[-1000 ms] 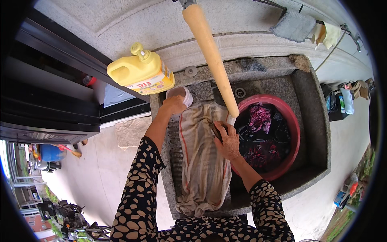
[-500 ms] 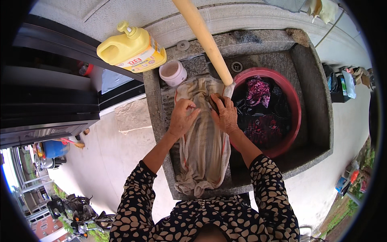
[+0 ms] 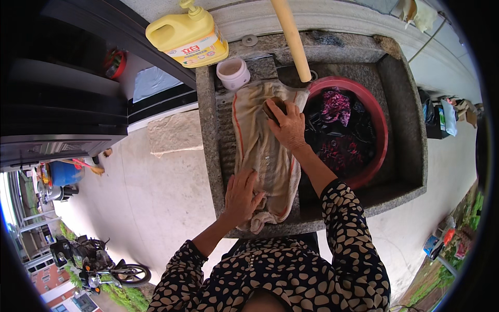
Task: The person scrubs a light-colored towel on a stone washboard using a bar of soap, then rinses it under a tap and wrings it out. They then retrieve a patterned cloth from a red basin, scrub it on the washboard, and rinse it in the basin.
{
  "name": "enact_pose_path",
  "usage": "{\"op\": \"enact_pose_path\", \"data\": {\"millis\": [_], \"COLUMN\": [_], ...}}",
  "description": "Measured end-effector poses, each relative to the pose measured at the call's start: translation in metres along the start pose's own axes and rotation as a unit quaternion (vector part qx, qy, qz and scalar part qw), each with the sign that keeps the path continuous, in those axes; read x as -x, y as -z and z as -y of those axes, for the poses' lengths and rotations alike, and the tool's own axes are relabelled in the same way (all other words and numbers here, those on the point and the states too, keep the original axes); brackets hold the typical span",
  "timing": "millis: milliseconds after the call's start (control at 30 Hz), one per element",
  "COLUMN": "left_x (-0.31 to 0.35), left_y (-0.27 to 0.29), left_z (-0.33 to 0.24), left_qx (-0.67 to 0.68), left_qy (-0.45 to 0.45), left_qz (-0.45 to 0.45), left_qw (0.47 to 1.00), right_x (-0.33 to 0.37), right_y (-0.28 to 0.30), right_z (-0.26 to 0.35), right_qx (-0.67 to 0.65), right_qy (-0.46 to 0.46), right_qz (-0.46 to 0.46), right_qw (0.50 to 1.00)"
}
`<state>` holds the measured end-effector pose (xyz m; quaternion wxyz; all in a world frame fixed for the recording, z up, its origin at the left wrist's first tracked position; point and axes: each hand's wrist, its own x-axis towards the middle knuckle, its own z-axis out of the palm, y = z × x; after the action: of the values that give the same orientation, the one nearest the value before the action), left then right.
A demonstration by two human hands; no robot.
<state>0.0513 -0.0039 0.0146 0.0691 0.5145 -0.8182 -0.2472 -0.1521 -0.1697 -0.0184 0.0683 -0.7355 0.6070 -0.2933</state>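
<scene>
A wet beige cloth with orange stripes [image 3: 262, 145] lies spread over the ribbed washboard side of a stone sink [image 3: 206, 151]. My right hand [image 3: 290, 127] grips a dark brown scrub brush [image 3: 274, 107] and presses it onto the cloth's far part. Its bristles are hidden. Fingers apart, my left hand [image 3: 240, 197] rests flat on the near left part of the cloth. The near end of the cloth is bunched close to the sink's front edge.
Right of the cloth, a red basin [image 3: 382, 143] holds dark and pink clothes [image 3: 335, 108] in water. A white-pink jar [image 3: 233, 74] and a yellow jug with a pump [image 3: 189, 39] stand at the far left. A tan pole [image 3: 292, 41] slants down towards the basin.
My left hand has drawn back towards me and flattened on the cloth. My right hand has the brush further up the cloth, and the cloth's far part lies flatter.
</scene>
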Motion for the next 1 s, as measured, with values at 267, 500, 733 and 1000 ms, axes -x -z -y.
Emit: {"op": "enact_pose_path", "data": {"millis": [267,500,733,1000], "left_x": [0.013,0.009,0.023,0.030], "left_y": [-0.021,-0.005,-0.022,0.008], "left_z": [-0.012,-0.019,-0.017,-0.015], "left_qx": [-0.060,-0.029,0.031,0.007], "left_qy": [0.111,0.080,-0.124,-0.222], "left_qz": [0.067,-0.036,-0.014,0.064], "left_qw": [0.990,0.996,0.992,0.973], "right_x": [0.023,0.016,0.008,0.069], "right_y": [-0.013,-0.018,0.001,0.016], "right_z": [0.022,0.015,-0.009,0.036], "right_qx": [0.050,-0.040,0.077,-0.008], "right_qy": [0.143,0.006,0.174,0.199], "right_qz": [0.088,0.104,0.035,0.086], "right_qw": [0.985,0.994,0.981,0.976]}}
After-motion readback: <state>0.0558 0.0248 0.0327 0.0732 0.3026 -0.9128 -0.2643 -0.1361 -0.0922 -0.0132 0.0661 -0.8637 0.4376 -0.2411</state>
